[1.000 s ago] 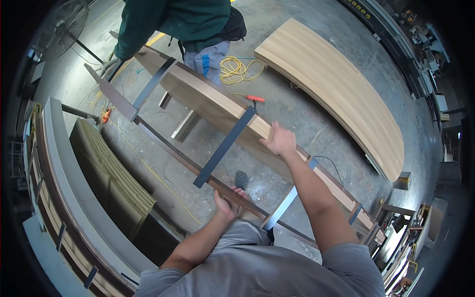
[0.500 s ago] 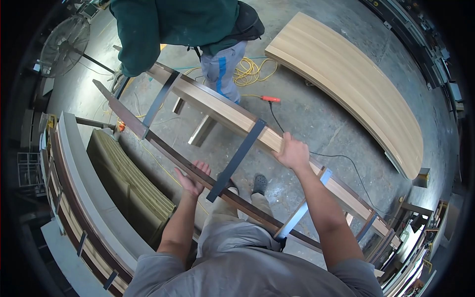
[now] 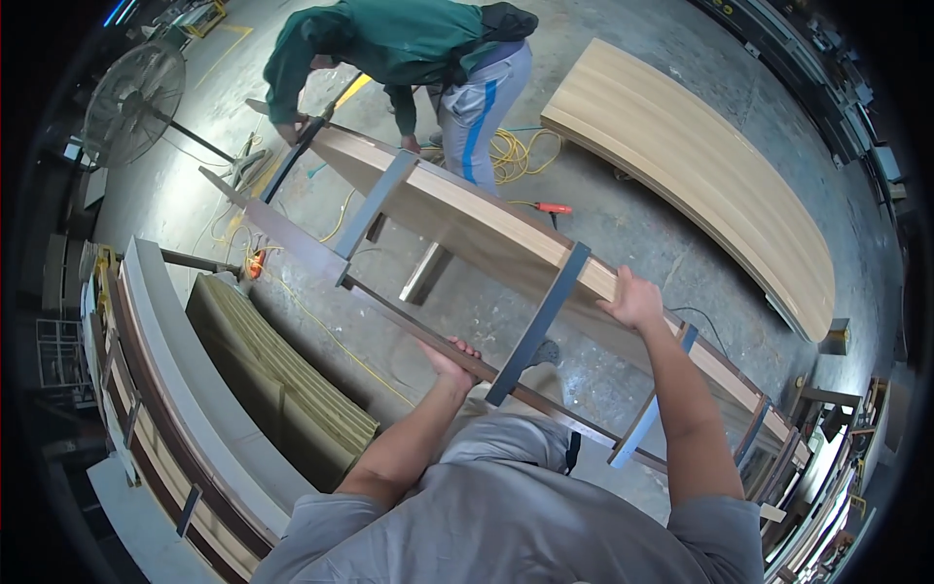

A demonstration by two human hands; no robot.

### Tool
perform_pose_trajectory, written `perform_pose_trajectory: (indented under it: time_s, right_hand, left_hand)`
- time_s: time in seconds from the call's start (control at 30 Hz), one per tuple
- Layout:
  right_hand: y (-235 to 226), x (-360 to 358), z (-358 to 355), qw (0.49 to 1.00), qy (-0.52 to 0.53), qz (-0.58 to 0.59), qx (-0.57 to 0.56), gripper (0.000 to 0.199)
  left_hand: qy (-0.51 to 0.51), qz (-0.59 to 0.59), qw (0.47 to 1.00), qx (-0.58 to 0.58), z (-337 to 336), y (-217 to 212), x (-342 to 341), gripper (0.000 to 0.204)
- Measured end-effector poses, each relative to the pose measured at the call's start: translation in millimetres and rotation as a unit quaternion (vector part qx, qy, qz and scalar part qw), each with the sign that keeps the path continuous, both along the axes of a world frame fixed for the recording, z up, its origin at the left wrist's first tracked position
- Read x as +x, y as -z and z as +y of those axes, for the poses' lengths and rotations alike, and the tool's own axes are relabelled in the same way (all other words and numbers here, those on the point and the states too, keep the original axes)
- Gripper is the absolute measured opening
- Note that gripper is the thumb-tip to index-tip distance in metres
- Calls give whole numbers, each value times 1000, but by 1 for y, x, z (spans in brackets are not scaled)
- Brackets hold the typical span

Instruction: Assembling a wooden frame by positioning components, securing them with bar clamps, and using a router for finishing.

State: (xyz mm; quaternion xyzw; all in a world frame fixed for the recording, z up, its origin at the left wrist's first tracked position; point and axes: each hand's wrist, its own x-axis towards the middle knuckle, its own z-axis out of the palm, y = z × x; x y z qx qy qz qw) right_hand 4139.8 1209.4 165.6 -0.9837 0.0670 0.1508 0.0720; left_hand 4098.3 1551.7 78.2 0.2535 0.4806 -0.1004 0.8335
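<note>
Fingers of left hand [image 3: 455, 356] curl under dark rail [image 3: 409, 326], hidden; right hand [image 3: 634, 300] grips panel [image 3: 486, 229].

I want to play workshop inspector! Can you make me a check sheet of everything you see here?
Surface: grey concrete floor, scuffed.
Job's things: long curved wooden panel with grey clamp bars across it.
Clutter: second curved panel on the floor; green ribbed form at left.
Grips: left hand on the panel's near dark edge; right hand on its far edge.
Cables: yellow cord coiled on the floor.
Surroundings: standing fan; a person in green bent at the far end.
</note>
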Motion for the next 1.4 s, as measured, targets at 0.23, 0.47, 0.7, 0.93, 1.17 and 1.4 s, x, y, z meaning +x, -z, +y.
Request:
perform_pose_trajectory:
  time_s: [0.23,0.47,0.7,0.93,1.17,1.4]
  right_hand:
    - [0,-2,2,1000,10,11,-6,66]
    - [-1,-3,5,1000,21,16,-4,66]
    - [0,-3,4,1000,14,21,-10,67]
    - [5,-7,8,999,44,-8,2,65]
    - [6,-13,14,996,50,-69,-9,64]
    - [4,-9,13,997,50,-51,-17,65]
  left_hand:
    - [9,-2,1000,1,-2,0,0,78]
    - [9,3,1000,-4,1,1,-2,79]
    - [14,9,1000,-8,1,0,-1,80]
    - [13,10,1000,-10,0,-2,-1,79]
    - [16,-1,1000,0,1,1,-3,79]
    - [10,-8,1000,-4,2,9,-1,80]
